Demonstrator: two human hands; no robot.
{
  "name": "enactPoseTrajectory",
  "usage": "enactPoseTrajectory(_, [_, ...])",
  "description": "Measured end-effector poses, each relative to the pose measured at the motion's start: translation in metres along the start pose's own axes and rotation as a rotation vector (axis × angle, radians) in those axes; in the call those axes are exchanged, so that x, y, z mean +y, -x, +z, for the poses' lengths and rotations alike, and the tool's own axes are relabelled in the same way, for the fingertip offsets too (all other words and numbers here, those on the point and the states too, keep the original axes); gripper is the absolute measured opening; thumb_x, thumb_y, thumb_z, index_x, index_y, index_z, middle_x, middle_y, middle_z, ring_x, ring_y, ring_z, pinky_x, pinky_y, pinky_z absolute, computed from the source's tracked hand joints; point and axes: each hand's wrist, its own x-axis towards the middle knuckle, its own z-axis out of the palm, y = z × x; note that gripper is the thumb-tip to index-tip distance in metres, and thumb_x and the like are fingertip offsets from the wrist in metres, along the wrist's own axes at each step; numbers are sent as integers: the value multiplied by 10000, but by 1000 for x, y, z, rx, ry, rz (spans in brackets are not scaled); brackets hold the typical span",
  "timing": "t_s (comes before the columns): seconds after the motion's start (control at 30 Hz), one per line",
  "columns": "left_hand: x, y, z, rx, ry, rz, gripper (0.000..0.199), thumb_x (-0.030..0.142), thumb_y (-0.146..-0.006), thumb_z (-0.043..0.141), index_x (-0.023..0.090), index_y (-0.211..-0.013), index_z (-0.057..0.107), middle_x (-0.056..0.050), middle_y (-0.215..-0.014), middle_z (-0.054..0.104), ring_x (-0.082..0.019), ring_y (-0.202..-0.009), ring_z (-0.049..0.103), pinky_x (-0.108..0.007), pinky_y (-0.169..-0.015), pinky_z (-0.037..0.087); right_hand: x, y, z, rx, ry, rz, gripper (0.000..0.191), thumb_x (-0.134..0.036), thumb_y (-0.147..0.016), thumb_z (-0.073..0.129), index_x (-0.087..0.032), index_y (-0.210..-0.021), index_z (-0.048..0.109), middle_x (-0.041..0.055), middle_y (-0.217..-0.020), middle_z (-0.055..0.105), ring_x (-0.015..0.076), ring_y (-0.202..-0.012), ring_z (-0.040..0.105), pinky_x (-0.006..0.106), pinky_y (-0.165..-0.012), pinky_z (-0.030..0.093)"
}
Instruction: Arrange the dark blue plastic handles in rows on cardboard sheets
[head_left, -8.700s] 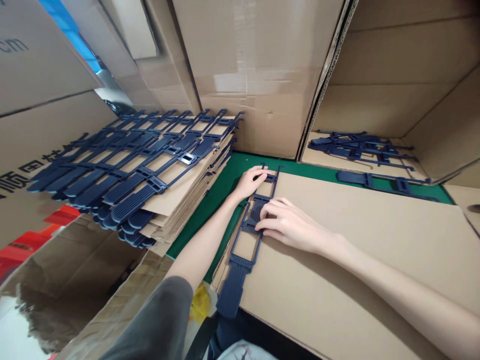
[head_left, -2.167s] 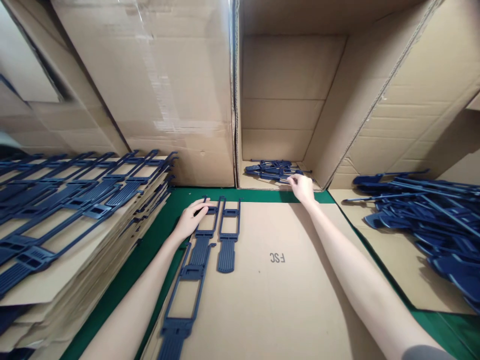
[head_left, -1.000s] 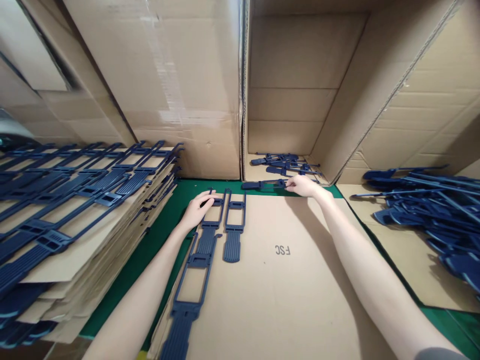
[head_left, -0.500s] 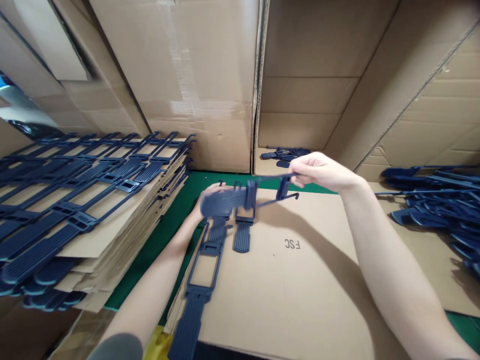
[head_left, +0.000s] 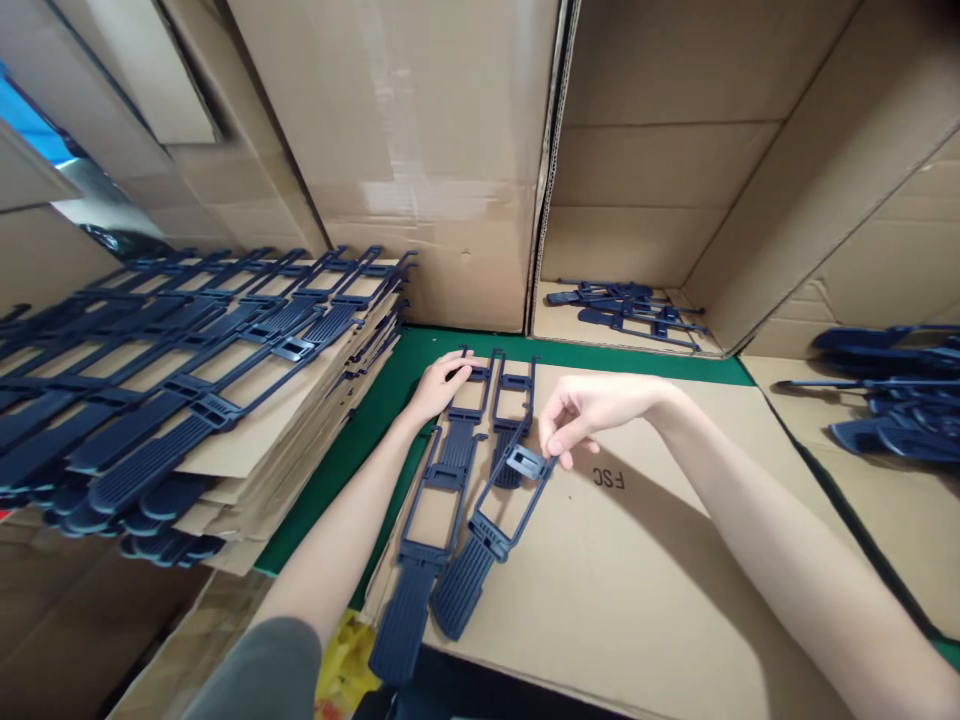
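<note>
My right hand pinches a dark blue plastic part, an open frame with a ribbed paddle, by the side of its frame. The part hangs aslant over a cardboard sheet, its paddle pointing toward me. My left hand has its fingers closed at the far end of a similar part lying on the sheet. Nearer to me, another such part lies along the sheet's left edge. One more lies beside the left-hand one, its paddle partly hidden behind the held part.
On the left stands a tall stack of cardboard sheets layered with the same parts. Loose parts lie in an open carton at the back, and a heap lies at right. A green surface shows between them.
My right hand has lowered the held part toward the sheet and turned it so its paddle points at me. My left hand remains at the far left part. The view has shifted slightly.
</note>
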Motion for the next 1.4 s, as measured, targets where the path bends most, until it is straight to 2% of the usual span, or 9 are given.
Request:
enactPoseTrajectory(0.2, [-1, 1, 1, 4, 0, -10, 316, 369, -909, 470, 192, -1018, 708, -89, -1233, 626, -216, -1211, 532, -381, -1086, 346, 10, -6, -3, -177, 65, 18, 326, -413, -740, 722, -113, -867, 726, 28, -602, 661, 108, -583, 603, 180, -467, 373])
enactPoseTrajectory(0.33, [-1, 1, 1, -2, -4, -14, 305, 357, -910, 468, 201, -1016, 707, -81, -1234, 626, -210, -1211, 531, -379, -1085, 346, 7, -7, 0, -171, 91, 9, 324, -412, -757, 703, -119, -895, 720, 38, -674, 677, 120, -644, 623, 201, -560, 417])
enactPoseTrajectory(0.5, [-1, 1, 1, -6, -11, -15, 310, 357, -917, 457, 207, -1029, 704, -75, -1240, 623, -206, -1219, 525, -380, -1091, 338, 6, -16, 9, -181, 83, 81, 324, -345, -730, 716, -131, -969, 672, 31, -757, 683, 128, -677, 640, 214, -606, 445])
enactPoseTrajectory(0.6, [0, 1, 0, -7, -14, -16, 308, 359, -917, 458, 211, -1028, 705, -68, -1244, 621, -210, -1223, 523, -382, -1092, 337, 4, -19, 15, -118, 128, 95, 290, -280, -710, 713, -135, -956, 662, 11, -739, 670, 110, -600, 616, 220, -599, 447])
enactPoseTrajectory(0.73, [2, 1, 0, -10, -12, -15, 304, 353, -918, 463, 203, -1024, 706, -76, -1238, 626, -213, -1222, 523, -385, -1088, 341, 0, -21, 21, 0, 335, 113, 157, -200, -720, 663, -143, -866, 677, -25, -623, 619, 99, -529, 588, 204, -534, 386])
enactPoseTrajectory(0.9, [3, 1, 0, -10, -10, -14, 307, 361, -917, 465, 198, -1019, 704, -79, -1242, 623, -206, -1223, 524, -375, -1090, 338, 4, -25, 22, 31, 390, 161, 178, -264, -738, 667, -158, -880, 663, -31, -534, 607, 106, -517, 577, 203, -531, 372])
enactPoseTrajectory(1.07, [3, 1, 0, -8, -11, -16, 308, 363, -914, 467, 194, -1017, 703, -87, -1244, 621, -210, -1221, 526, -380, -1088, 339, 13, -31, 20, 64, 351, 213, 247, -328, -740, 666, -156, -910, 616, -10, -581, 642, 126, -526, 596, 215, -519, 403])
enactPoseTrajectory(1.27, [3, 1, 0, -13, -13, -14, 309, 374, -907, 474, 199, -1009, 707, -83, -1247, 620, -220, -1220, 527, -384, -1082, 346, 9, -30, 19, 93, 497, 119, 151, -127, -715, 594, -157, -855, 639, -4, -634, 643, 124, -624, 597, 206, -551, 386])
enactPoseTrajectory(1.4, [3, 1, 0, -15, -14, -15, 305, 371, -911, 468, 206, -1009, 705, -75, -1241, 622, -214, -1221, 526, -381, -1081, 347, 8, -30, 19, 148, 595, 56, 138, -127, -697, 633, -169, -816, 691, 4, -733, 657, 116, -653, 574, 211, -587, 387])
